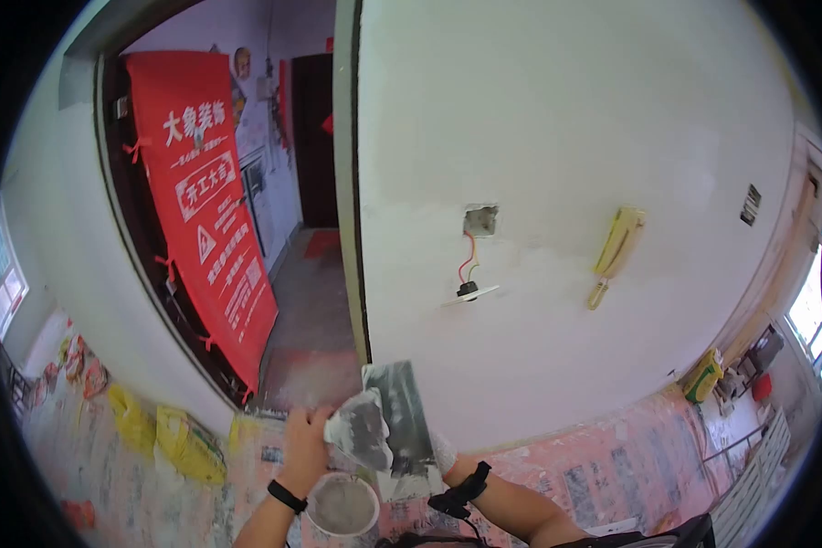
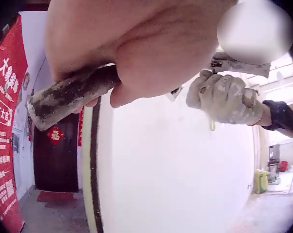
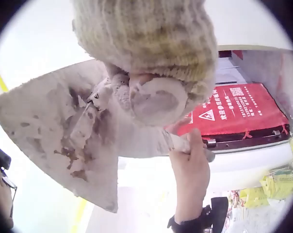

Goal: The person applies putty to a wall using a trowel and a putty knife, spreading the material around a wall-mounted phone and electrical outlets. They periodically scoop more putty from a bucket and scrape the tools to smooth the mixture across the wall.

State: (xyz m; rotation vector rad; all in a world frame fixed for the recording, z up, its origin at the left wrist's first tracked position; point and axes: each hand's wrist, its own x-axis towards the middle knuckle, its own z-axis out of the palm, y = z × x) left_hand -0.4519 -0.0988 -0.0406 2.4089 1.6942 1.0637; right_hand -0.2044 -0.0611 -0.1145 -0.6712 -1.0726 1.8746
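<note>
White plastered wall (image 1: 566, 137), red banner (image 1: 215, 201) by the doorway, pink-littered floor (image 1: 612, 475).
Left hand (image 1: 306, 438): bare, fingers curled round the grimy handle (image 2: 71, 94) of a small trowel (image 1: 361, 434).
Right hand (image 1: 443, 452): gloved, gripping a larger trowel (image 1: 402, 406), long axis upward toward the wall.
Blades overlap, touching, between both hands.
Bucket (image 1: 342, 507): directly below.
</note>
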